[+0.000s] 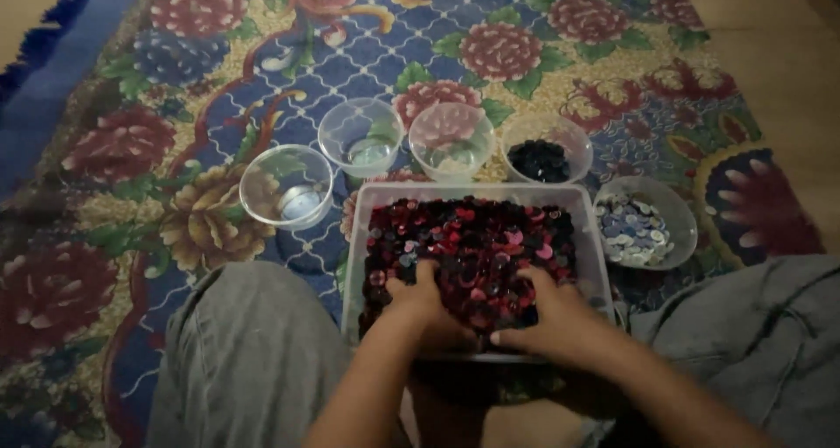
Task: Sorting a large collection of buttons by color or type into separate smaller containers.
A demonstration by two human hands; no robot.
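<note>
Both hands, left hand (426, 304) and right hand (547, 312), dig curled fingers into loose buttons (477, 247) filling the clear tub (595, 238) on the rug's (525, 10) near edge; they look light, hard, slippery, best scooped in small pinches.

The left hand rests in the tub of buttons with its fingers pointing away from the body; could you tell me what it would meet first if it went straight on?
Probably more of the red and dark buttons, since the left hand is already among them; beyond those, the tub's far wall.
</note>
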